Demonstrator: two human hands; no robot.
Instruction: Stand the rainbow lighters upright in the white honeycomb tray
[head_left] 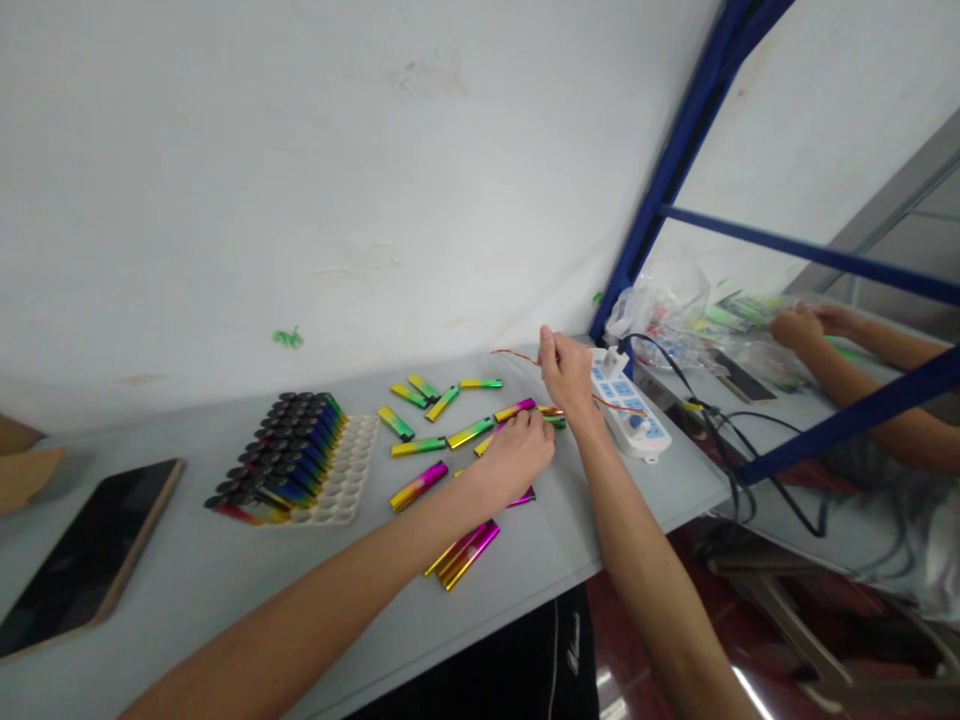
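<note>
My left hand (521,450) reaches in among loose shiny tubes with colour-fading shells. Its fingers curl down over a tube (556,422) whose green end shows beside them; the fingertips are partly hidden. Just to the right, my raised right hand (566,372) is closed in a fist. A thin red and yellow wire (514,354) runs out on both sides of this fist. Around the left hand lie yellow-green tubes (471,433) and gold-magenta tubes (418,487). A white tray (356,480) at the left holds rows of upright tubes with black ends (289,450).
A white power strip (626,405) with plugs lies right of my hands, its black cables (675,370) hanging over the table edge. A phone (86,555) rests at far left. Blue frame posts (660,180) stand at right; beyond them are another person's arms (847,350) and plastic bags (664,310).
</note>
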